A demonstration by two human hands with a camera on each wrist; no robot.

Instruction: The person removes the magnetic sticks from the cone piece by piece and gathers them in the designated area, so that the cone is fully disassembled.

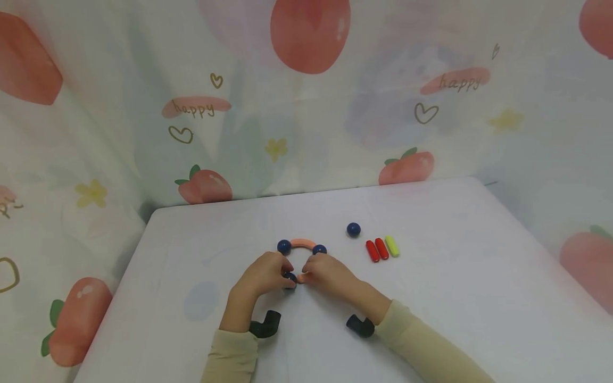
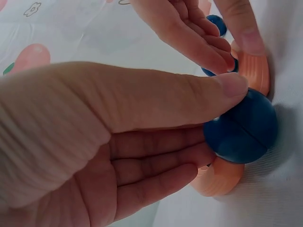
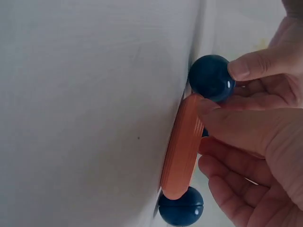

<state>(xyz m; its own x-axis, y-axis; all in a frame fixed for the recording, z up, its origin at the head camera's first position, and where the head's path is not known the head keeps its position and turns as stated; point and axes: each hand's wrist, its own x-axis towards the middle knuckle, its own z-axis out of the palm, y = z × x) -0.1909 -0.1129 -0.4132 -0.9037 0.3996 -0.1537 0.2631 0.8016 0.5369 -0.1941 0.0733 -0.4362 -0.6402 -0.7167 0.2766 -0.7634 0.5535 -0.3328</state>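
Observation:
My left hand (image 1: 258, 274) pinches a glossy dark blue ball (image 2: 241, 125) between thumb and fingers, low at the white table. Facing it, my right hand (image 1: 335, 275) grips a curved orange rod (image 3: 182, 146), its thumb on the end beside that ball. At its other end the rod meets a second blue ball (image 3: 181, 208). Another orange rod (image 2: 220, 177) lies under the held ball in the left wrist view. Behind the hands, an orange arc (image 1: 303, 243) joins a left blue ball (image 1: 284, 246) to a right one (image 1: 320, 249). Together the pieces form a ring shape, partly covered by fingers.
A loose blue ball (image 1: 353, 230) sits to the right of the ring. Beside it lie two red rods (image 1: 377, 250) and a yellow-green rod (image 1: 392, 246). Dark angled pieces show by the left wrist (image 1: 266, 324) and right wrist (image 1: 360, 325). A printed curtain (image 1: 306, 117) hangs behind the table.

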